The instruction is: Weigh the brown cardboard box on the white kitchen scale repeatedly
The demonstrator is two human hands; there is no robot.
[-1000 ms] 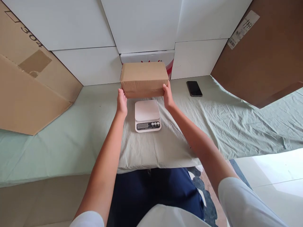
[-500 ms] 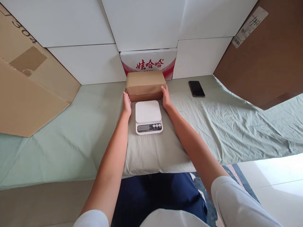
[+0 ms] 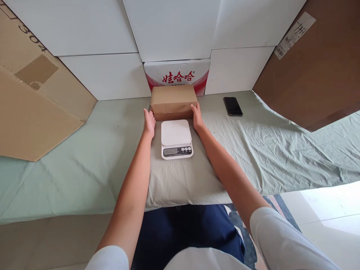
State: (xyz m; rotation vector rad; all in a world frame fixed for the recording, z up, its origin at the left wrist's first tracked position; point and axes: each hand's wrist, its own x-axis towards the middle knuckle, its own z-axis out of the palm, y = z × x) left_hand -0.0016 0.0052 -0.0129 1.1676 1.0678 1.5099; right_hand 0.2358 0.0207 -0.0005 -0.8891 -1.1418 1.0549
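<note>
Box [image 3: 173,101] sat upper centre on sheet [image 3: 84,165], behind scale [image 3: 176,138], against red-print carton [image 3: 177,75]. Left hand [image 3: 149,123] and right hand [image 3: 197,117] flat against box ends, grip spanning box, fingers open. Risk: box close behind scale; pulled forward, would likely knock it. Soft sheet could tilt scale. Big cardboard at both frame sides hemmed space. Phone [image 3: 233,106] lay upper right, apart.

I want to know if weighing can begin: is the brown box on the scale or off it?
Off. The brown box sits on the cloth behind the scale, whose white top is bare.
</note>
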